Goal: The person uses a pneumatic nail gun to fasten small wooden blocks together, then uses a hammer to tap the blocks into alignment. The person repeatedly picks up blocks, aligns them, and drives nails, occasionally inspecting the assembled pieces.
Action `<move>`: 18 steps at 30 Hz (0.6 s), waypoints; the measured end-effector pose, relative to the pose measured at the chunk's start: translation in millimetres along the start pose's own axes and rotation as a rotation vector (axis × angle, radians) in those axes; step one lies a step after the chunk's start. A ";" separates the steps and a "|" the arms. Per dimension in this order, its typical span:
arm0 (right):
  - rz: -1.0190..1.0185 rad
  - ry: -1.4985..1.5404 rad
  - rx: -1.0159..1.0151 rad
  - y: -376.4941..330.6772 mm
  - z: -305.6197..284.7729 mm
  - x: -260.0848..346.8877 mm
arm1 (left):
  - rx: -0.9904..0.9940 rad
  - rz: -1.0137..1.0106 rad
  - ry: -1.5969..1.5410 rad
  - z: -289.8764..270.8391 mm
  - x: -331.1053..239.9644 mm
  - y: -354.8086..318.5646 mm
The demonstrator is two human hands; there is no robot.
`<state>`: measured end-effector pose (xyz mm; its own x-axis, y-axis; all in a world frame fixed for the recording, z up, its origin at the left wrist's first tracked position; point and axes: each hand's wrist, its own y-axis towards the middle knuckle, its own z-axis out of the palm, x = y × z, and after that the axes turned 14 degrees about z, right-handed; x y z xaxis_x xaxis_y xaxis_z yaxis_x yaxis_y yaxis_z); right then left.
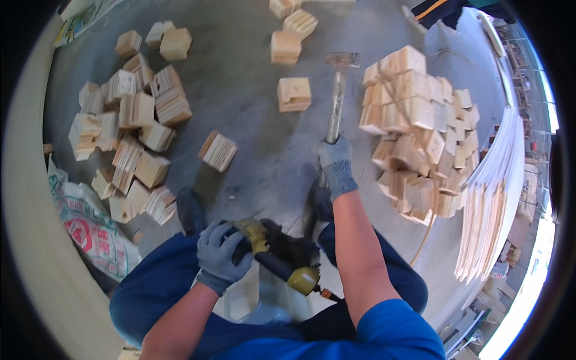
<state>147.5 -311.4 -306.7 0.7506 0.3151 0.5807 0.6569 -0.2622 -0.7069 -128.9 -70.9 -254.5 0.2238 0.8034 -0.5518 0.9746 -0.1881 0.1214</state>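
In a grey glove, my right hand (336, 165) is closed round the handle of a hammer (337, 99), which points away from me with its worn metal head at the far end. My left hand (222, 255), also gloved, has its fingers curled round one end of a yellow-green and black nail gun (279, 264) lying across in front of my lap. An orange-ringed air fitting (327, 294) sits at the near end of the nail gun. A single laminated wood block (218, 151) lies on the floor beyond my left hand, and another wood block (294, 94) lies left of the hammer head.
At the left is a loose heap of wood blocks (135, 108); at the right, a stacked pile (414, 114) with a thin hose across it. Thin boards (492, 192) lean beyond that. A printed sack (90, 222) lies lower left. Another person's leg (435, 12) shows at top right.
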 end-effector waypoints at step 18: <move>-0.819 0.521 -0.010 -36.6 -43.8 69.3 | -0.024 0.033 -0.007 4.4 1.3 -3.8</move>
<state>178.5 -319.9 -222.9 -0.0045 -0.0396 0.9992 0.9888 -0.1494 -0.0015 -132.4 -71.6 -259.3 0.2556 0.7929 -0.5532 0.9667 -0.2006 0.1592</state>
